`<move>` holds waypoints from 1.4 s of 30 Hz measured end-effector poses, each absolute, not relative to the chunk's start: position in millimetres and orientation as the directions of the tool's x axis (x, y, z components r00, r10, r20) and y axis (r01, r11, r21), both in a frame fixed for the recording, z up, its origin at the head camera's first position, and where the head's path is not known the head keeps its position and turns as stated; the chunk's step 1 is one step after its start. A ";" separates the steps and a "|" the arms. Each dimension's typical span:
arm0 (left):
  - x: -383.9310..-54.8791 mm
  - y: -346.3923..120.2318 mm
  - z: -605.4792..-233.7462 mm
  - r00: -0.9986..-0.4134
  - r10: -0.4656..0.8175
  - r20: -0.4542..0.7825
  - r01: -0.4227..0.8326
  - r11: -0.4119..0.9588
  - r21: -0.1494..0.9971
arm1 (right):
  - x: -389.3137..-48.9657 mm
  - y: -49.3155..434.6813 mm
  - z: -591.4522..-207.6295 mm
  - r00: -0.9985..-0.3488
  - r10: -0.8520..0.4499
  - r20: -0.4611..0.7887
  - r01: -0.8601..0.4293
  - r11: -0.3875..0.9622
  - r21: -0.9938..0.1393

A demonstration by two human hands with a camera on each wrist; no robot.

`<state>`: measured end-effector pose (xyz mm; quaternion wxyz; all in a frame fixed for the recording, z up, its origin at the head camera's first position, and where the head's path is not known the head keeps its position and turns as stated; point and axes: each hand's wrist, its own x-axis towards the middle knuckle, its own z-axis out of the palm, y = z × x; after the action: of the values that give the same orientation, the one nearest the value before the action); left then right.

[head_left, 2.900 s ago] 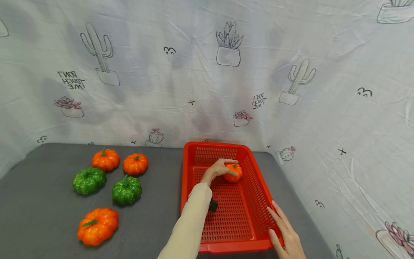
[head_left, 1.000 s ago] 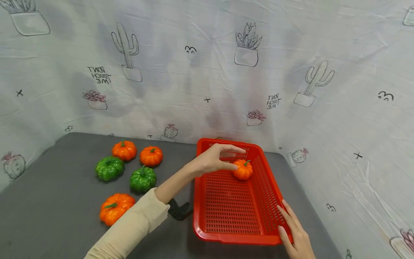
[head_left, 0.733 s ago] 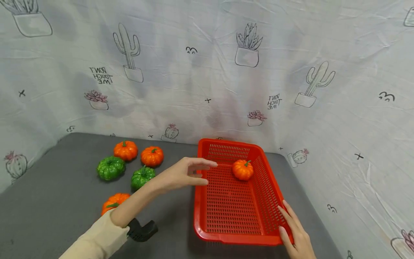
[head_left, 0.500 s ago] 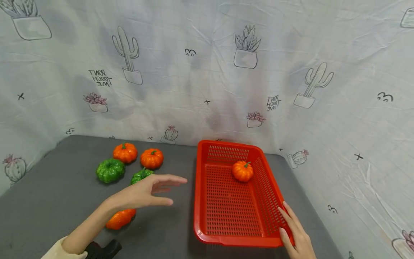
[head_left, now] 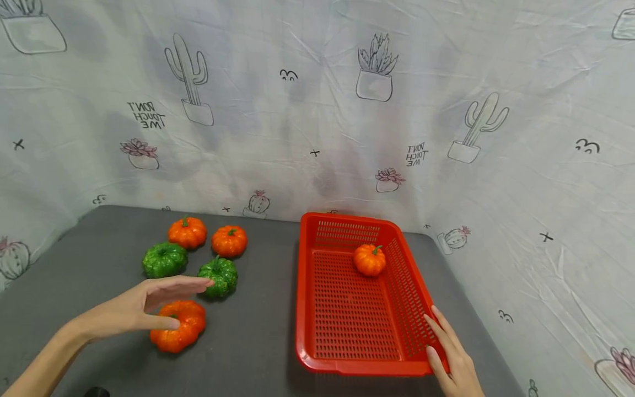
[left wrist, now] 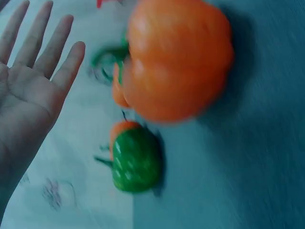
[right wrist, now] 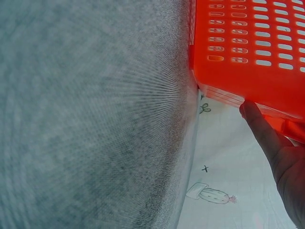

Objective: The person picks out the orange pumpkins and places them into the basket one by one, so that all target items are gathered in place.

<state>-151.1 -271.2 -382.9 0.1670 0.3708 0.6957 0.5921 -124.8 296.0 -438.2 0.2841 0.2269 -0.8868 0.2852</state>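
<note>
Fingers (head_left: 178, 282) of my left hand (head_left: 124, 310) hang spread and empty beside the nearest pumpkin (head_left: 190, 322) on the counter (head_left: 258, 298), my right hand (head_left: 453, 355) resting on the basket (head_left: 337, 366), the apparent pick-up calling for a rounded grip.

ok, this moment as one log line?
left hand: empty, near front pumpkin | right hand: touching basket, near right corner | basket: one orange pumpkin

Fingers (right wrist: 263, 131) seemingly touching red slotted basket (right wrist: 248, 78); grey tabletop (right wrist: 90, 114), cactus-print cloth (right wrist: 228, 157) beyond.

Cloth-screened tabletop (head_left: 263, 331) (cactus-print backdrop (head_left: 317, 121))
</note>
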 end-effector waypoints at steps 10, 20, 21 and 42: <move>-161.5 -305.1 -399.6 -0.705 0.698 0.126 0.153 -0.024 0.988 | -125.7 298.3 -440.5 -0.725 -0.245 0.644 -0.578 0.725 -0.375; -168.1 -308.6 -413.4 -0.645 0.756 0.112 0.131 -0.034 0.991 | -124.4 296.1 -439.1 -0.739 -0.235 0.631 -0.562 0.733 -0.384; -167.9 -308.1 -414.4 -0.642 0.759 0.106 0.123 -0.035 0.992 | -124.7 296.0 -438.8 -0.739 -0.237 0.631 -0.563 0.732 -0.384; -154.4 -294.1 -439.1 -0.731 0.660 0.170 0.314 0.105 0.944 | -127.2 297.9 -438.4 -0.703 -0.271 0.657 -0.610 0.704 -0.363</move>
<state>-154.4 -294.1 -439.1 0.1494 0.3346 0.7282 0.5792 -127.2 297.9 -438.4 0.2916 0.2515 -0.8759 0.2909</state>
